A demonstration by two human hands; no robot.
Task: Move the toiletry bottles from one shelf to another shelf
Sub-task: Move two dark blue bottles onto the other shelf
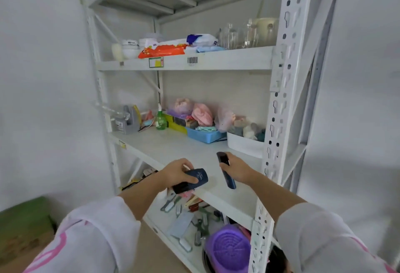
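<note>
- The left hand has its fingers curled over a dark blue toiletry bottle, gripping it; the bottle lies tilted on its side, black cap end toward the person, at the front edge of the middle shelf; whether it touches the shelf cannot be told
- The right hand grips a second dark blue bottle, slim from this angle, its dark cap end up and its blue body pointing down toward the shelf; it is held just above the middle shelf, to the right of the first bottle
- Both bottles are near each other at the front of the middle shelf, apart from the things at the back
- At the back of that shelf stand a green spray bottle, a grey container, a blue tray and a white bin with bagged items
- The upper shelf carries an orange packet, white bowls and clear glassware
- The lower shelf holds brushes and clips, with a purple basket at its right
- Both forearms come from white sleeves with pink markings
</note>
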